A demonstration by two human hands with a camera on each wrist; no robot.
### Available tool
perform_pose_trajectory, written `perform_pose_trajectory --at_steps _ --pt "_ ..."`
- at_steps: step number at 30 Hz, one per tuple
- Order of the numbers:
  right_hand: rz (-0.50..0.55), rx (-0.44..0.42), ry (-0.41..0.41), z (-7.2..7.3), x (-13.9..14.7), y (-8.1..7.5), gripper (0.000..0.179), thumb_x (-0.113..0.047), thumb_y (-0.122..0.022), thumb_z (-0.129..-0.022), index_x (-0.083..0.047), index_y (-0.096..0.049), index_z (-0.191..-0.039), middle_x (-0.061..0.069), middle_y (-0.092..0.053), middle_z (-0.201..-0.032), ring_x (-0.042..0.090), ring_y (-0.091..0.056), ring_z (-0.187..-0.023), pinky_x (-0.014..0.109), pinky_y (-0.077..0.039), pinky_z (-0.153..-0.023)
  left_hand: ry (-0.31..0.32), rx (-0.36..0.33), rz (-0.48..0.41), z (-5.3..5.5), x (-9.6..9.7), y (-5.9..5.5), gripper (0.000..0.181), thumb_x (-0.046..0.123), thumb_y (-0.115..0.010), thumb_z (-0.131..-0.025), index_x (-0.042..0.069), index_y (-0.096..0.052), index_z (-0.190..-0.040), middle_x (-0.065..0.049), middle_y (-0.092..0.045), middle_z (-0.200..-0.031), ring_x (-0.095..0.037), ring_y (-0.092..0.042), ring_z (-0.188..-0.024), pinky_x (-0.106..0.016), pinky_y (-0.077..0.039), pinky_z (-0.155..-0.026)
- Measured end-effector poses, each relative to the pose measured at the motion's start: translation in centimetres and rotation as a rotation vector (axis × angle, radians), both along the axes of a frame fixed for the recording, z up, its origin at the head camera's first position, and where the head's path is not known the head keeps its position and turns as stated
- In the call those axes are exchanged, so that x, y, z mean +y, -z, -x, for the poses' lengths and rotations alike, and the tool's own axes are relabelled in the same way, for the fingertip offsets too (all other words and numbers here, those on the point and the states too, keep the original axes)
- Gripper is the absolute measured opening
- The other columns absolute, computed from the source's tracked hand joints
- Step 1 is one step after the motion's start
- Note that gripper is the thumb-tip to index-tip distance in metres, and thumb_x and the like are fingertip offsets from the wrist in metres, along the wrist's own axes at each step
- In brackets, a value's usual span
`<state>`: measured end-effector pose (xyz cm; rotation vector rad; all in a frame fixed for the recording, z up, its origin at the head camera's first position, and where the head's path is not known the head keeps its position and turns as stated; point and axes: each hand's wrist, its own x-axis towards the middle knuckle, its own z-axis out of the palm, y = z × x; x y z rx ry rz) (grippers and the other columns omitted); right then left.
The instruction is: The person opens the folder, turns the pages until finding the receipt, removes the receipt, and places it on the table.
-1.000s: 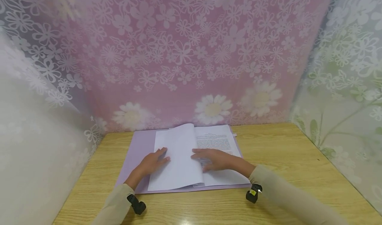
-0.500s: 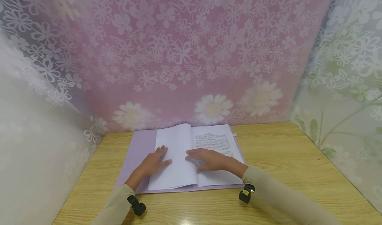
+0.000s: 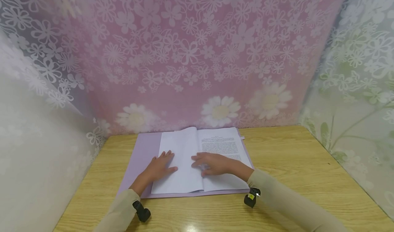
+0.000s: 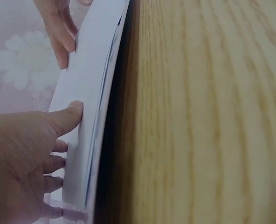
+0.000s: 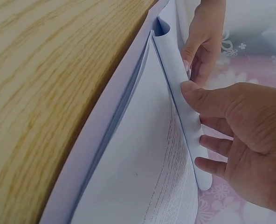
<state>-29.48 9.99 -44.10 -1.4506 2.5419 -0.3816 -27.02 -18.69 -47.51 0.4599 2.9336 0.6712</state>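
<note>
A lilac folder (image 3: 146, 148) lies spread on the table with a stack of white papers inside. Blank sheets (image 3: 181, 144) are turned over to the left; a printed page (image 3: 218, 145) shows on the right. My left hand (image 3: 160, 167) rests on the blank sheets with fingers spread and thumb toward the middle. Across the bend where the sheets turn over, my right hand (image 3: 214, 163) lies with fingers extended. In the right wrist view its fingertips touch the rounded fold (image 5: 177, 86). Part of the printed text is hidden beneath that hand.
The folder sits on a wood-grain table (image 3: 283, 156), its far edge close to a pink floral backdrop (image 3: 172, 88). Pale floral sheets hang on both sides. A small white tab (image 3: 242, 138) sticks out at the folder's right edge. Black cameras are strapped to both wrists.
My right hand has slid a little left, and the fold of the turned sheets has shifted left with it, showing more of the printed page. The left hand has stayed nearly still.
</note>
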Motion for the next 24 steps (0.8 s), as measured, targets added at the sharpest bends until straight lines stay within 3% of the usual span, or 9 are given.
perform_pose_trajectory --at_steps 11,18,24 --pt "0.018 -0.026 0.041 0.5 0.1 -2.2 0.051 -0.021 -0.073 -0.096 -0.009 -0.059 -0.144 0.014 -0.049 -0.156 0.034 -0.042 -0.148 0.052 -0.037 -0.12 0.028 0.031 0.047 -0.1 0.0 0.0 0.07 0.041 -0.063 -0.1 -0.002 -0.044 -0.152 -0.023 -0.037 -0.161 -0.044 -0.031 -0.151 -0.06 -0.024 -0.123" --pt "0.092 -0.009 0.189 3.7 2.7 -3.5 0.055 -0.027 -0.068 -0.099 -0.013 -0.052 -0.15 0.01 -0.048 -0.158 0.032 -0.043 -0.148 0.051 -0.038 -0.12 0.018 0.014 0.041 -0.3 0.1 0.2 0.07 0.041 -0.063 -0.1 -0.001 -0.042 -0.153 -0.022 -0.035 -0.163 -0.042 -0.029 -0.153 -0.058 -0.024 -0.124" --pt "0.16 0.008 0.343 6.7 6.4 -3.9 0.056 -0.024 -0.069 -0.098 -0.007 -0.051 -0.149 0.017 -0.051 -0.154 0.039 -0.045 -0.145 0.056 -0.039 -0.117 0.022 -0.02 0.053 -0.3 0.0 0.0 0.072 0.042 -0.062 -0.101 0.0 -0.04 -0.155 -0.021 -0.032 -0.165 -0.041 -0.027 -0.154 -0.057 -0.024 -0.124"
